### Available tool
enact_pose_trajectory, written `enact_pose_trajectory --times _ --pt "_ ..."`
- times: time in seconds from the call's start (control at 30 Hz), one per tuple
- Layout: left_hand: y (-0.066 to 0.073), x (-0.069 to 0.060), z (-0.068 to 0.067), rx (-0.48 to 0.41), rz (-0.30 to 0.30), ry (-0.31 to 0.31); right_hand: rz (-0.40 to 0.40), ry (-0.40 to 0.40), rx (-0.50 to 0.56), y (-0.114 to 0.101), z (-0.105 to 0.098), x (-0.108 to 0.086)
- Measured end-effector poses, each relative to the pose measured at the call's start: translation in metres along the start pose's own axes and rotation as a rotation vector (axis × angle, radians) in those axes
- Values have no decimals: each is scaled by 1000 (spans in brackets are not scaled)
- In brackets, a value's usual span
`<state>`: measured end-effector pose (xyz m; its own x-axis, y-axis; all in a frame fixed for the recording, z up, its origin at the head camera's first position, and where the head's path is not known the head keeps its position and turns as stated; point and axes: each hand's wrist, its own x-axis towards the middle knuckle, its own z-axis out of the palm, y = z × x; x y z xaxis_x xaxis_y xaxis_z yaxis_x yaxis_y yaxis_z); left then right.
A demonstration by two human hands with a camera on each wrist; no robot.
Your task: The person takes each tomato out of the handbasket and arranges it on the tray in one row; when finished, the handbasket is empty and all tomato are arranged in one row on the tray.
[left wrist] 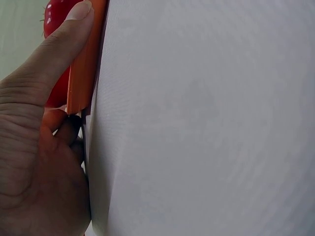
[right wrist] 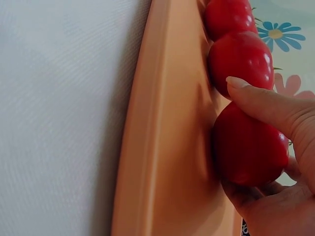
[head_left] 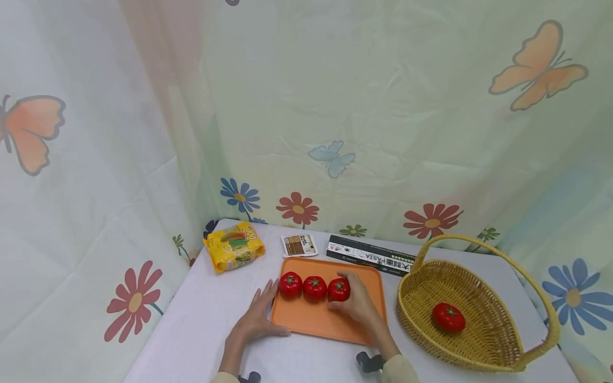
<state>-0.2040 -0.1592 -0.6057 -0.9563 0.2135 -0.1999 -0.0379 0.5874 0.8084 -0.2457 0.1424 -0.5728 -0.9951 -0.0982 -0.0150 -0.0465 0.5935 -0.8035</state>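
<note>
Three red tomatoes sit in a row on an orange tray: a left one, a middle one and a right one. My right hand holds the right tomato between thumb and fingers. In the right wrist view that tomato rests on the tray, close to the middle one. At the tray's near left corner, my left hand has its fingers extended along the left side. Its thumb lies against the tray's near edge in the left wrist view.
On the right stands a wicker basket with a tall handle and one tomato inside. Behind the tray lie a yellow packet, a small white-and-brown packet and a long black pasta box. A patterned curtain hangs behind the table.
</note>
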Motion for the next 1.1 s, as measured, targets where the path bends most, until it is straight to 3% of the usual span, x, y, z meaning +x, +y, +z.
enact_pose_trajectory --times 0.23,0.47,1.1 --pt "0 0 0 1 -2 1 6 2 11 0 0 1" --pt "0 1 -1 17 34 7 -29 -7 11 2 0 1" --pt "1 0 0 10 0 -2 -47 -9 21 6 -1 -1"
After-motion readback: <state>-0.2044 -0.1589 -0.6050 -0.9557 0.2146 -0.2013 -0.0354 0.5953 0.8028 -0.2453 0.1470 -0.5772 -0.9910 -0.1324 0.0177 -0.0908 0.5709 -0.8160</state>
